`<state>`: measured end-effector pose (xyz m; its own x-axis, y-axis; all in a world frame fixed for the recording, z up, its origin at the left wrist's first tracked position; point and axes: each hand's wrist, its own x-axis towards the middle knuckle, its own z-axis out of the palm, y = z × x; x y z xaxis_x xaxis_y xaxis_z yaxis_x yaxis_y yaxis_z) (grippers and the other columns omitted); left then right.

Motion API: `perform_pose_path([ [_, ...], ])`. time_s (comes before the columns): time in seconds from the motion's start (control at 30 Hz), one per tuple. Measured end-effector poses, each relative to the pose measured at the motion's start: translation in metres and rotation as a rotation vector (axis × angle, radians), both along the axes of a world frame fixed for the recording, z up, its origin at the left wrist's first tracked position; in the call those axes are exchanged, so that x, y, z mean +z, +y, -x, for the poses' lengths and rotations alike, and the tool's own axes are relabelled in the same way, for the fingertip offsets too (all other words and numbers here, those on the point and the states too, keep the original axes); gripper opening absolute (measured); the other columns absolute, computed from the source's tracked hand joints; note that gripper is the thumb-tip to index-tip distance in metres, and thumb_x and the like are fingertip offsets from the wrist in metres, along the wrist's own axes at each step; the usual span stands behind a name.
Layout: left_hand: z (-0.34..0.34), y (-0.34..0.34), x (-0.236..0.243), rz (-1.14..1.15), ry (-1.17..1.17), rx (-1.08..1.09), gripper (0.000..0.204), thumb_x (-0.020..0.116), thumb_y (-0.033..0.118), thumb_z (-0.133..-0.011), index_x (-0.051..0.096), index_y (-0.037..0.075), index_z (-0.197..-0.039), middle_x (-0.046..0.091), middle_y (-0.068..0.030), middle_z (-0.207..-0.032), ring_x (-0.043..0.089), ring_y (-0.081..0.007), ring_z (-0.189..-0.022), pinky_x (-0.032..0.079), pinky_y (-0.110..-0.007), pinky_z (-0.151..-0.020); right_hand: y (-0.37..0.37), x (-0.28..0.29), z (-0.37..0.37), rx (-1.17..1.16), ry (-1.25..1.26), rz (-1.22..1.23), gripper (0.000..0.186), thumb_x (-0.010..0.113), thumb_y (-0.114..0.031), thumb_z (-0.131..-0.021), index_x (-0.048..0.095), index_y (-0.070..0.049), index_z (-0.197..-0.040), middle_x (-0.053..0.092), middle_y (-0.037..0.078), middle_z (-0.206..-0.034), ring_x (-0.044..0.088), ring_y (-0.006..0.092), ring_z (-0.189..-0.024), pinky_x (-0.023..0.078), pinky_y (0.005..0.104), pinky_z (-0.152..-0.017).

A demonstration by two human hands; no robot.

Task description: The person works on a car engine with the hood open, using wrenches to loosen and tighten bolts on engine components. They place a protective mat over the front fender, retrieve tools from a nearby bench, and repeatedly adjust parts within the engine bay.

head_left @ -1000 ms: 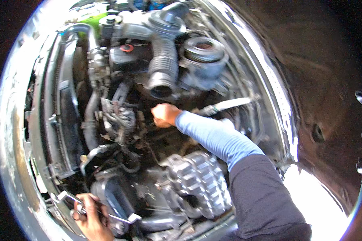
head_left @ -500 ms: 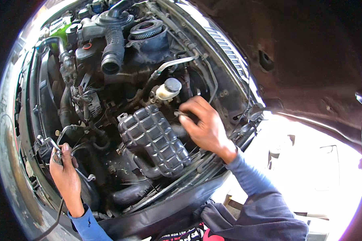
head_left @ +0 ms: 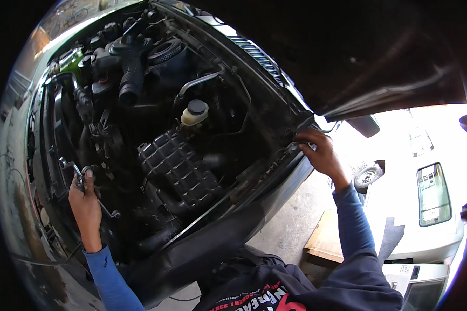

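A metal wrench with offset ring ends [head_left: 109,210] is in the grip of my left hand [head_left: 86,210], over the front left part of the engine bay. Its ends stick out above and below my closed fingers. My right hand [head_left: 321,155] is at the fender edge by the far right corner of the bay, fingertips pinched together. Whatever sits between them is too small to name. Between my hands lies a black ribbed plastic box [head_left: 179,165]. Beyond it stands a cream fluid reservoir [head_left: 193,116] with a dark cap.
The raised hood [head_left: 379,57] hangs over the right side. A ribbed air hose [head_left: 131,78] and a round air filter housing [head_left: 167,54] are at the back. A dark cover [head_left: 207,243] drapes the near fender. A white vehicle [head_left: 399,238] and a wooden box [head_left: 324,236] stand to the right.
My right hand has moved right, from above the bay near the reservoir to the fender edge. The left hand still grips the wrench. My view has shifted, showing more ground at right.
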<state>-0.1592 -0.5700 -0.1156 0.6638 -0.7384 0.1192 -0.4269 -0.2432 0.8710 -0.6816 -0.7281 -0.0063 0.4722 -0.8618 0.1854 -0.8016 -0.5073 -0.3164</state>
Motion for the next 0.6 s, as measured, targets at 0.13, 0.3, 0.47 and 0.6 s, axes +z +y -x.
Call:
perform_pose_path([
  [0.13,0.003,-0.006,0.009,0.024,-0.092,-0.002,0.044,0.057,0.04,-0.104,0.062,-0.004,-0.1,0.051,-0.0026,-0.068,0.048,-0.0129,-0.061,0.039,-0.032,-0.059,-0.005,0.0,0.002,-0.029,0.148,-0.073,0.029,0.064,-0.003,-0.082,0.071,-0.003,-0.109,0.07,0.016,-0.109,0.066,0.0346,-0.106,0.052,0.0417,-0.094],
  [0.3,-0.017,-0.01,0.017,0.131,-0.273,-0.054,0.054,0.056,0.04,-0.105,0.061,-0.012,-0.119,0.069,-0.0255,-0.106,0.064,-0.0356,-0.096,0.047,-0.041,-0.091,-0.028,-0.013,0.021,0.038,0.654,0.09,0.015,0.069,-0.017,-0.085,0.076,-0.011,-0.096,0.075,0.01,-0.101,0.072,0.0278,-0.097,0.06,0.039,-0.078],
  [0.47,0.001,-0.007,0.027,0.114,-0.307,-0.103,0.047,0.056,0.031,-0.105,0.06,-0.013,-0.122,0.069,-0.0268,-0.11,0.066,-0.0353,-0.097,0.048,-0.042,-0.09,-0.031,-0.015,-0.017,-0.022,0.57,0.038,0.016,0.066,-0.021,-0.087,0.079,-0.012,-0.089,0.077,0.011,-0.096,0.075,0.0299,-0.091,0.06,0.043,-0.07],
  [0.6,0.022,-0.006,0.043,0.123,-0.349,-0.072,0.056,0.057,0.04,-0.104,0.059,-0.012,-0.123,0.068,-0.0244,-0.115,0.063,-0.0333,-0.103,0.045,-0.041,-0.096,-0.025,-0.018,-0.005,-0.034,0.553,0.045,0.019,0.063,-0.019,-0.088,0.08,-0.012,-0.092,0.077,0.009,-0.099,0.074,0.0287,-0.095,0.059,0.0423,-0.073],
])
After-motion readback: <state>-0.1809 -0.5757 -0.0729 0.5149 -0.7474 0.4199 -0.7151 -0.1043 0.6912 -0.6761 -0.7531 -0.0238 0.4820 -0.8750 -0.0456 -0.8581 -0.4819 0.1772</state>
